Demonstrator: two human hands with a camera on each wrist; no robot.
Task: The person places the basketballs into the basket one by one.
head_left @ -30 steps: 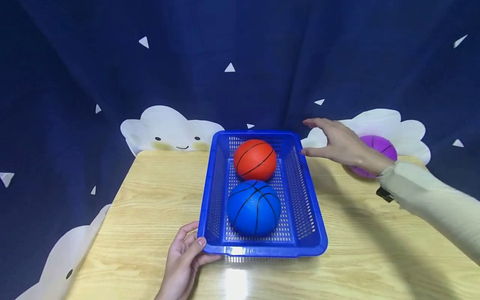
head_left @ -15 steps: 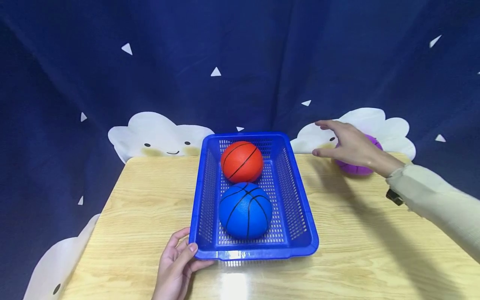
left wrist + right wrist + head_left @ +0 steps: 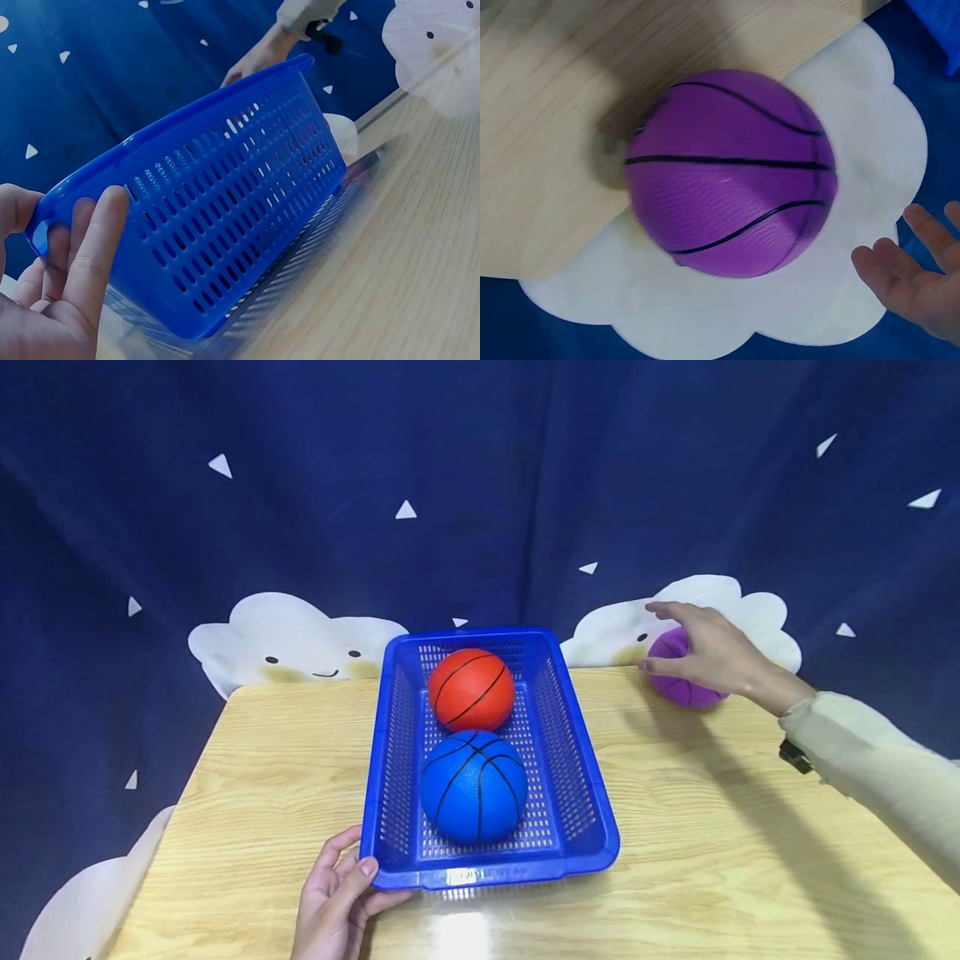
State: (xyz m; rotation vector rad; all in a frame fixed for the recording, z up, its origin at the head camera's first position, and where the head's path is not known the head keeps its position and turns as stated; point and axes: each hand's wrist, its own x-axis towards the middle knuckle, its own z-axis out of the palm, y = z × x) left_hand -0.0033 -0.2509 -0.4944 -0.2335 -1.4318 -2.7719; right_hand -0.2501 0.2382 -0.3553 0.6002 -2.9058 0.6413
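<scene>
A blue perforated plastic basket (image 3: 487, 878) sits mid-table, with an orange-red ball (image 3: 471, 689) at its far end and a larger blue ball (image 3: 474, 787) in front. Both have black basketball lines. My left hand (image 3: 330, 897) grips the basket's near left corner, thumb on the rim; the left wrist view shows its fingers against the basket's outer wall (image 3: 172, 315). At the back right, a purple ball (image 3: 731, 176) with black lines rests by the table's far edge. My right hand (image 3: 708, 647) hovers by it, fingers spread, partly covering it; the right wrist view shows a gap between them.
The light wooden table (image 3: 292, 760) ends at the back against a dark blue curtain (image 3: 465, 460) with white triangles and clouds. A small black device (image 3: 797, 756) hangs under my right wrist, below the cream sleeve (image 3: 862, 752).
My right hand has moved right, from beside the basket to the purple ball. The head view has swung right, so basket and balls appear further left. My left hand keeps its grip.
</scene>
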